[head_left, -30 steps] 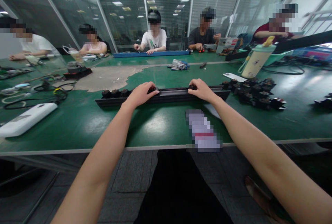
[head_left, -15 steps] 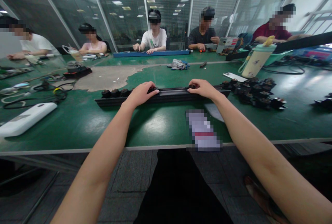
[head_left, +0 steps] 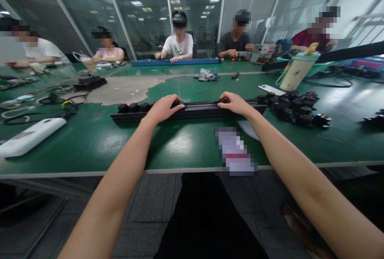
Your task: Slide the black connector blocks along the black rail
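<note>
A long black rail (head_left: pixel 198 111) lies crosswise on the green table. Several small black parts with coppery tops sit in a row along its left end, one of them a black part (head_left: pixel 133 107). My left hand (head_left: pixel 163 109) rests on the rail, its fingers curled round another such part that is mostly hidden. Farther right, my right hand (head_left: pixel 235 102) pinches a small black part (head_left: pixel 223 100) on the rail's channel. Between my hands a stretch of bare channel shows. Past the rail's right end lies a pile of black parts (head_left: pixel 300 107).
In front of the rail lies a phone-shaped, blurred-out object (head_left: pixel 237 151). A white case (head_left: pixel 33 137) is at left, beside black cables (head_left: pixel 60 109). Behind stand a crumpled cloth (head_left: pixel 207 75), a white phone (head_left: pixel 271 89) and a cream tumbler (head_left: pixel 300 71). Several people sit across the table.
My hands, the rail and the parts stay practically where they were. At the far right, the person in dark red has raised a hand slightly.
</note>
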The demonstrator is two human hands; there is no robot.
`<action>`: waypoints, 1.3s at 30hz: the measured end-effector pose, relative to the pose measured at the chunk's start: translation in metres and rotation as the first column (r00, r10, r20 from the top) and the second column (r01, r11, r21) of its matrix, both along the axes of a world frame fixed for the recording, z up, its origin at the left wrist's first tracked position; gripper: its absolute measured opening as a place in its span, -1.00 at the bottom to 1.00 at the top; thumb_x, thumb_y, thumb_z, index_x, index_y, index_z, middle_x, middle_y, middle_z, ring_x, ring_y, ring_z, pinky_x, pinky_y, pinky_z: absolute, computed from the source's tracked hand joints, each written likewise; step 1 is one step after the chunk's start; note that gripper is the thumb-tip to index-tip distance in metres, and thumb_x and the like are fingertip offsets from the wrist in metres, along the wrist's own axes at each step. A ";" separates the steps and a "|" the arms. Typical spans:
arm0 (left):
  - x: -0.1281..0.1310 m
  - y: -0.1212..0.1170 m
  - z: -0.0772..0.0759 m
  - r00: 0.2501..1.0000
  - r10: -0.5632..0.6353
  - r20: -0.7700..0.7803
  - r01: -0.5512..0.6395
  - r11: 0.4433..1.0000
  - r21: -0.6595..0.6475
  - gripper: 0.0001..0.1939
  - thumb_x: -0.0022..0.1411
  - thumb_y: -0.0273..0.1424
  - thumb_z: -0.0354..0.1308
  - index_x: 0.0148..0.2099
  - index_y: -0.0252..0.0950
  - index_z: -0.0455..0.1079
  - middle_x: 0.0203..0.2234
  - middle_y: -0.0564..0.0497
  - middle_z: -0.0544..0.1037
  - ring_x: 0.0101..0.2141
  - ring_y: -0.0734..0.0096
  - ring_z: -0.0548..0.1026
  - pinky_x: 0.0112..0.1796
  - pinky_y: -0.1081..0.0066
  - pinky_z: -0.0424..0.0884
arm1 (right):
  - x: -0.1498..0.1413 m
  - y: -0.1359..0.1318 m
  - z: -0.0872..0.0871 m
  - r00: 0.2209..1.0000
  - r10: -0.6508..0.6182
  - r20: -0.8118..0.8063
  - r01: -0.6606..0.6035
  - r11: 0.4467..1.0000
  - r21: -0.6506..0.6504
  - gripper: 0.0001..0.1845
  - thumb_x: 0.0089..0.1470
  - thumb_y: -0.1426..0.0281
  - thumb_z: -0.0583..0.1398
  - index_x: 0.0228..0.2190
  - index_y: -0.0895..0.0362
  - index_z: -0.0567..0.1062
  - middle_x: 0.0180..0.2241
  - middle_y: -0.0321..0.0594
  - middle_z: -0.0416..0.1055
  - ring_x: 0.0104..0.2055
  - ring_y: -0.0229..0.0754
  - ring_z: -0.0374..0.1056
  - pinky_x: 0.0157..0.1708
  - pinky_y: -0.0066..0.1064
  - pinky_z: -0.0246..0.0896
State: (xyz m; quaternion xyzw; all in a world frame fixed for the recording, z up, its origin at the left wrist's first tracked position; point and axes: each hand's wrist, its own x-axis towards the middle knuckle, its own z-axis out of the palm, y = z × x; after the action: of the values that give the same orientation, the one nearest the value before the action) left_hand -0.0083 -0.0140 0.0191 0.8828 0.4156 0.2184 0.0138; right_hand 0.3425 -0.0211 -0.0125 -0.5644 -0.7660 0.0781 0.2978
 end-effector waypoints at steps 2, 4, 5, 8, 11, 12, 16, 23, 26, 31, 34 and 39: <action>0.000 0.000 0.000 1.000 0.003 -0.005 -0.003 1.000 -0.002 -0.64 0.41 -0.06 0.06 -0.02 -0.23 0.43 -0.07 -0.14 0.59 -0.03 0.07 0.53 0.07 0.11 0.42 | 0.000 0.000 0.000 1.000 -0.003 0.005 0.003 1.000 0.003 -0.74 0.03 0.17 0.24 -0.29 0.07 0.46 -0.30 -0.19 0.47 -0.23 -0.05 0.33 -0.18 -0.24 0.15; 0.000 -0.001 0.001 1.000 0.005 -0.006 -0.005 1.000 -0.004 -0.64 0.41 -0.06 0.06 -0.02 -0.23 0.43 -0.06 -0.15 0.59 -0.03 0.06 0.53 0.07 0.11 0.42 | 0.000 -0.001 0.000 1.000 -0.003 0.006 0.003 1.000 0.004 -0.75 0.04 0.18 0.24 -0.29 0.08 0.46 -0.29 -0.18 0.48 -0.23 -0.04 0.33 -0.18 -0.23 0.15; 0.000 -0.001 0.001 1.000 0.004 -0.005 -0.004 1.000 -0.004 -0.64 0.41 -0.06 0.06 -0.02 -0.23 0.43 -0.06 -0.15 0.59 -0.03 0.06 0.53 0.07 0.11 0.43 | -0.001 -0.001 0.000 1.000 -0.002 0.005 0.002 1.000 0.005 -0.75 0.04 0.18 0.24 -0.29 0.08 0.46 -0.29 -0.18 0.48 -0.23 -0.04 0.33 -0.18 -0.23 0.15; 0.000 -0.001 0.001 1.000 0.006 0.000 -0.006 1.000 -0.005 -0.64 0.40 -0.06 0.06 -0.02 -0.22 0.43 -0.06 -0.15 0.59 -0.03 0.06 0.53 0.07 0.10 0.43 | -0.001 -0.001 0.000 1.000 -0.002 -0.003 0.002 1.000 0.012 -0.76 0.04 0.19 0.23 -0.29 0.08 0.46 -0.27 -0.16 0.50 -0.24 -0.04 0.34 -0.18 -0.22 0.15; 0.000 -0.001 0.000 1.000 0.005 0.005 -0.005 1.000 -0.005 -0.64 0.40 -0.05 0.07 -0.02 -0.21 0.43 -0.06 -0.14 0.59 -0.03 0.06 0.53 0.07 0.11 0.43 | -0.001 -0.001 -0.001 1.000 -0.004 0.000 0.004 1.000 0.025 -0.76 0.05 0.19 0.23 -0.28 0.07 0.47 -0.27 -0.16 0.51 -0.24 -0.03 0.34 -0.18 -0.22 0.16; 0.000 0.000 0.000 1.000 0.004 0.006 -0.004 1.000 -0.004 -0.64 0.40 -0.05 0.07 -0.02 -0.21 0.43 -0.06 -0.13 0.59 -0.03 0.06 0.53 0.07 0.11 0.43 | -0.001 -0.001 -0.001 1.000 -0.006 0.005 0.006 1.000 0.027 -0.76 0.05 0.20 0.23 -0.28 0.07 0.48 -0.27 -0.16 0.51 -0.24 -0.03 0.34 -0.18 -0.22 0.16; -0.001 0.001 0.000 1.000 -0.002 0.008 0.003 1.000 -0.004 -0.63 0.40 -0.05 0.07 -0.03 -0.22 0.43 -0.06 -0.14 0.59 -0.02 0.06 0.53 0.08 0.11 0.42 | -0.002 -0.001 0.000 0.999 -0.010 0.031 0.009 0.999 0.035 -0.75 0.05 0.20 0.23 -0.27 0.08 0.50 -0.28 -0.16 0.52 -0.26 -0.04 0.35 -0.22 -0.25 0.15; 0.000 0.001 -0.001 1.000 -0.002 0.007 0.002 1.000 -0.009 -0.64 0.40 -0.06 0.07 -0.03 -0.22 0.44 -0.06 -0.14 0.59 -0.02 0.06 0.53 0.08 0.11 0.42 | 0.002 -0.005 0.006 0.999 -0.026 0.030 0.025 0.999 0.038 -0.67 0.03 0.11 0.28 -0.26 0.07 0.58 -0.32 -0.19 0.53 -0.28 -0.06 0.37 -0.27 -0.28 0.13; 0.000 0.001 -0.001 1.000 0.002 0.005 -0.002 1.000 -0.007 -0.63 0.40 -0.05 0.07 -0.03 -0.22 0.44 -0.06 -0.13 0.59 -0.02 0.07 0.53 0.07 0.12 0.42 | 0.004 -0.005 0.005 1.000 -0.018 -0.005 0.018 0.999 0.027 -0.62 0.03 0.05 0.28 -0.25 0.07 0.58 -0.32 -0.21 0.53 -0.27 -0.07 0.37 -0.26 -0.29 0.14; -0.001 0.002 -0.001 1.000 0.000 0.001 0.000 1.000 -0.001 -0.63 0.40 -0.05 0.06 -0.03 -0.22 0.44 -0.07 -0.14 0.59 -0.04 0.06 0.53 0.06 0.11 0.42 | 0.004 -0.004 0.002 1.000 -0.018 0.006 0.018 0.999 0.031 -0.65 0.04 0.08 0.26 -0.25 0.08 0.56 -0.29 -0.19 0.52 -0.26 -0.07 0.36 -0.26 -0.29 0.14; 0.000 0.001 -0.001 1.000 0.001 0.003 -0.001 1.000 0.000 -0.63 0.40 -0.05 0.07 -0.03 -0.23 0.44 -0.07 -0.15 0.59 -0.04 0.05 0.53 0.06 0.11 0.42 | 0.002 -0.002 0.001 0.999 -0.020 0.026 0.019 0.999 0.035 -0.68 0.05 0.12 0.25 -0.25 0.08 0.54 -0.29 -0.17 0.51 -0.25 -0.06 0.35 -0.26 -0.27 0.14; 0.000 -0.001 0.000 1.000 0.003 0.006 -0.003 1.000 -0.005 -0.64 0.40 -0.05 0.06 -0.02 -0.22 0.44 -0.06 -0.14 0.59 -0.03 0.06 0.53 0.07 0.11 0.42 | 0.002 0.002 -0.003 0.999 -0.021 0.050 0.018 0.999 0.043 -0.72 0.07 0.15 0.23 -0.25 0.07 0.52 -0.27 -0.14 0.51 -0.22 -0.02 0.35 -0.22 -0.25 0.16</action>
State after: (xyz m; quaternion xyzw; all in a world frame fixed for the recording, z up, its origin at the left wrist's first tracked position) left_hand -0.0080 -0.0150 0.0194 0.8815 0.4174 0.2199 0.0169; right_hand 0.3442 -0.0189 -0.0153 -0.5671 -0.7692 0.0444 0.2910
